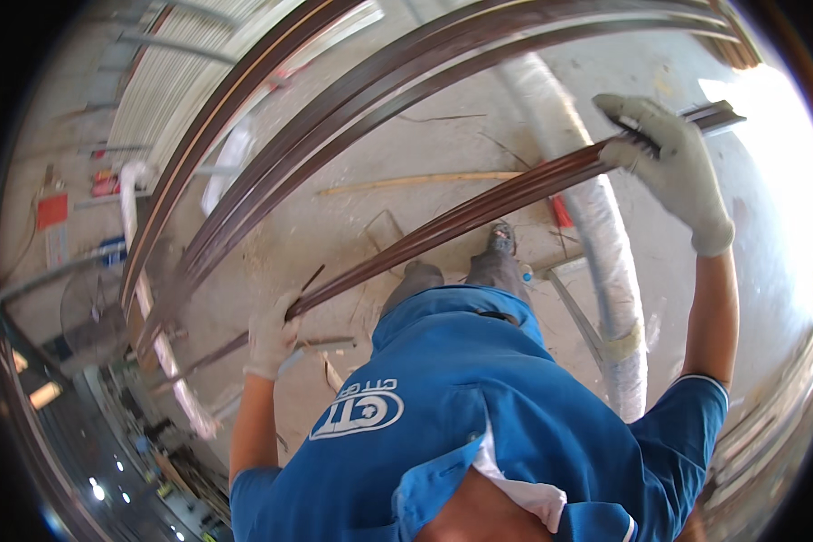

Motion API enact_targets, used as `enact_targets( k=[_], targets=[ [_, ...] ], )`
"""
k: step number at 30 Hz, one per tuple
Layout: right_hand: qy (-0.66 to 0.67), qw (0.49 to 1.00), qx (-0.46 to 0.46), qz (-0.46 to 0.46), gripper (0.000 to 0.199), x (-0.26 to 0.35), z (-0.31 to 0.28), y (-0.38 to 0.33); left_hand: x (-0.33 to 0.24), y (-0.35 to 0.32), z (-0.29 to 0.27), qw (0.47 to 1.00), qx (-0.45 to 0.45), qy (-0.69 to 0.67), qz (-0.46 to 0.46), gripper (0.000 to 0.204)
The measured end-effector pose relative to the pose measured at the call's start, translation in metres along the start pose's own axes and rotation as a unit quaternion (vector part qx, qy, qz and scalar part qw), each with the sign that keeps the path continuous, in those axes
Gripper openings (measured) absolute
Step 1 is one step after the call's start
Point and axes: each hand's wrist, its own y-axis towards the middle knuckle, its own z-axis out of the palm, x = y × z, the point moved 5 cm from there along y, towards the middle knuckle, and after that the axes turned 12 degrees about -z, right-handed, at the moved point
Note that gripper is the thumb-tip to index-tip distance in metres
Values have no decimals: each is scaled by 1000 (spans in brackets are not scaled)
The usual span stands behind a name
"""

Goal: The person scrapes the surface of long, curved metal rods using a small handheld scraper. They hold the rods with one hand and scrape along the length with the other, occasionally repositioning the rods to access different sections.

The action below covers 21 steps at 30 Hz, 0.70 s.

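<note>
A bundle of long, grooved brown profile strips [461, 226] slants across in front of me, low on the left and higher on the right. My right hand [673, 163], in a pale work glove, is wrapped round it close to its right end, with a short length sticking out past the fingers. At the left, my gloved left hand [273, 339] closes round the strips; motion blurs its fingers. Part of the strips continues beyond that hand to the lower left. A thin dark piece angles up beside it.
More long brown profiles [379, 86] lie across a support ahead. A plastic-wrapped rail [605, 262] runs along the right, another wrapped bar [167, 352] along the left. Pale stacked lengths [176, 86] stand far left, near a fan [93, 307]. A wooden strip [415, 182] lies on the floor.
</note>
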Motion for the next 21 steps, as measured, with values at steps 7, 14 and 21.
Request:
enact_targets(
  k=[7, 14, 21],
  targets=[
    [167, 982, -90, -13, 24, 74, 56, -17, 27, -3, -23, 998, 63, 2, -20, 43],
    [190, 947, -198, 167, 27, 107, 155, -80, 87, 0, -35, 987, 86, -116, 74, 48],
    [276, 892, -288, 213, 22, 165, 267, -86, 58, 10, -25, 942, 15, -177, 283, 52]
  ],
)
